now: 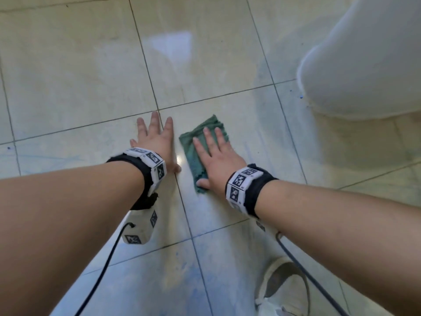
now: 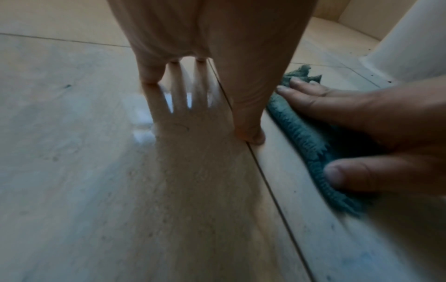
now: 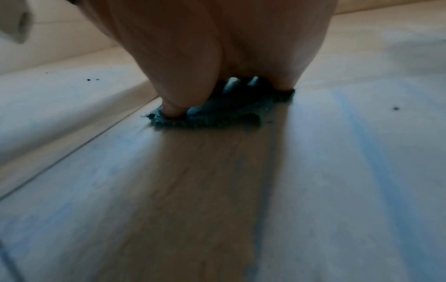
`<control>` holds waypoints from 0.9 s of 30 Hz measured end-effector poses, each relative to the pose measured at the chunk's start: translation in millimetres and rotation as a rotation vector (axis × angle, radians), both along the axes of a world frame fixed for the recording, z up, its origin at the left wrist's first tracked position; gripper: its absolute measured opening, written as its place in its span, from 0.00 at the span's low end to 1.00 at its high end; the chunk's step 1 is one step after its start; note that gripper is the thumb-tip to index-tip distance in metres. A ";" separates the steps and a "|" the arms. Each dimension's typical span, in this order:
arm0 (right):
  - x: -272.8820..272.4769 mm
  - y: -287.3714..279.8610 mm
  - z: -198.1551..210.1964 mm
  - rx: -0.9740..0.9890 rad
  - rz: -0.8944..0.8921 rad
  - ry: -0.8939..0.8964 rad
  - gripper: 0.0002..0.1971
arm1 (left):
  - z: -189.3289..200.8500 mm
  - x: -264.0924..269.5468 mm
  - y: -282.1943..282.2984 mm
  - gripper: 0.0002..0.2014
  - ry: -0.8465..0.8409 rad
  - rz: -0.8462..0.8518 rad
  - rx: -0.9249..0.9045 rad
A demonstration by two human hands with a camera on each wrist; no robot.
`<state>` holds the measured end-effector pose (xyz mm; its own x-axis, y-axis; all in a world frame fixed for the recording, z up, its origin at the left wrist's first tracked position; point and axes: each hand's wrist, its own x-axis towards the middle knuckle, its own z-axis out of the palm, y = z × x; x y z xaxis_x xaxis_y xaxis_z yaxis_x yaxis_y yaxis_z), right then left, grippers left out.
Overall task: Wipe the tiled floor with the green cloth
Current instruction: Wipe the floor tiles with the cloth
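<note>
Right hand (image 1: 214,160) grip flat, fingers straight on green cloth (image 1: 196,153), cloth's right part hidden beneath

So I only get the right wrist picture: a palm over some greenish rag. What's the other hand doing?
Observer: The left hand lies flat on the glossy beige tiled floor, fingers spread, just left of the folded green cloth and apart from it.
Operator: Are the fingers on the rag curled?
Observer: No, the right hand presses it with straight fingers.
Operator: Anything nearby?
Observer: A white rounded object stands beyond, to the right.
</note>
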<state>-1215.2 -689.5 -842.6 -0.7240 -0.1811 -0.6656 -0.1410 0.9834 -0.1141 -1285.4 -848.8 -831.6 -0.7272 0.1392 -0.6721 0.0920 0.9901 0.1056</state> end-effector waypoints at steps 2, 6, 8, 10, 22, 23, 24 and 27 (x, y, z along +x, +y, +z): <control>0.0 -1.4 -3.5 0.004 0.033 0.000 0.56 | -0.9 0.3 -0.6 0.63 0.007 -0.003 -0.007; -30.2 39.8 -1.2 0.034 -0.111 0.060 0.56 | -0.7 0.9 -3.9 0.62 0.005 -0.006 0.010; -43.4 68.9 -2.7 0.081 -0.307 0.079 0.56 | 1.4 1.9 -5.8 0.61 0.011 -0.012 0.023; -43.0 86.0 -3.4 0.144 -0.418 0.060 0.56 | 2.8 4.9 -5.7 0.60 0.019 -0.018 0.039; 66.0 -40.9 -7.8 0.014 -0.119 -0.012 0.57 | -4.7 50.9 -17.0 0.63 0.039 -0.162 0.052; 63.6 -33.1 -7.0 0.008 -0.104 0.002 0.57 | -4.4 50.9 -16.4 0.63 0.032 -0.168 0.052; 59.3 -19.9 -4.6 0.018 -0.098 0.018 0.57 | -4.1 50.7 -16.1 0.64 0.020 -0.173 0.048; 35.2 40.3 -0.3 0.091 -0.298 0.049 0.57 | -1.8 48.8 -16.8 0.66 -0.005 -0.172 0.028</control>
<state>-1180.0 -649.3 -842.9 -0.7677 0.1023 -0.6326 0.1513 0.9882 -0.0239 -1236.6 -865.7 -833.5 -0.6875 0.2804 -0.6699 0.2592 0.9564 0.1343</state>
